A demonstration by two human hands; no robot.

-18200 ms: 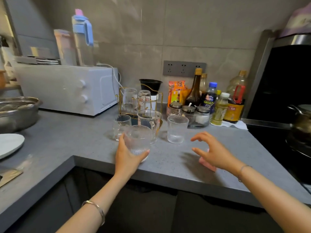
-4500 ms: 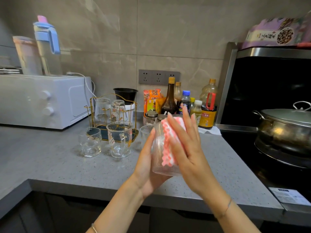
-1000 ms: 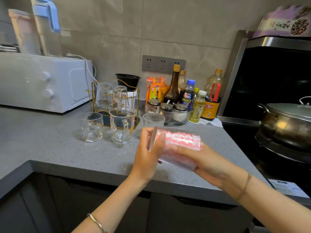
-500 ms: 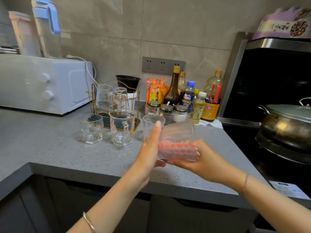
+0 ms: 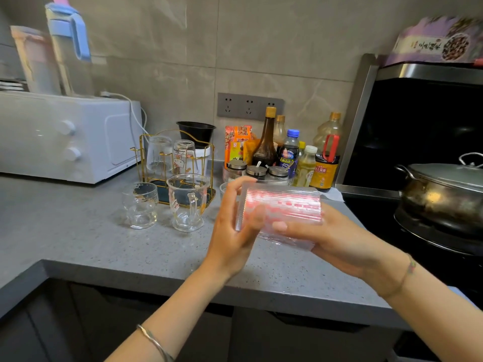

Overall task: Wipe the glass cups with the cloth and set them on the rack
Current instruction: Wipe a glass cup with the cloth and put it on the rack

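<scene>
Both hands grip one ribbed glass cup, held on its side in the air. The left hand is curled round the cup's left end, fingers over the top, thumb on the near side. The right hand cradles the cup from below, fingers wrapped up onto the near wall. Pink-and-white cloth shows through the ribbed wall; cannot tell if it sits inside the cup or is pressed behind it. Cup is right of the rack and nearer the camera than it, above the counter, touching neither. Rack is a gold wire frame standing on the counter. On the rack two glasses sit upside down, side by side, the right one with a cartoon print. Just in front of the rack: round glass by its left front corner, handled mug by its right front, both upright, apart from each other. One more glass right of the mug, mostly hidden behind the left hand's fingers. Behind the rack: black bowl. Left of the rack: white microwave. Right of the rack, by the wall: bottles with lidded jars in front of them. Far right of the rack: metal pot with its lid on
</scene>
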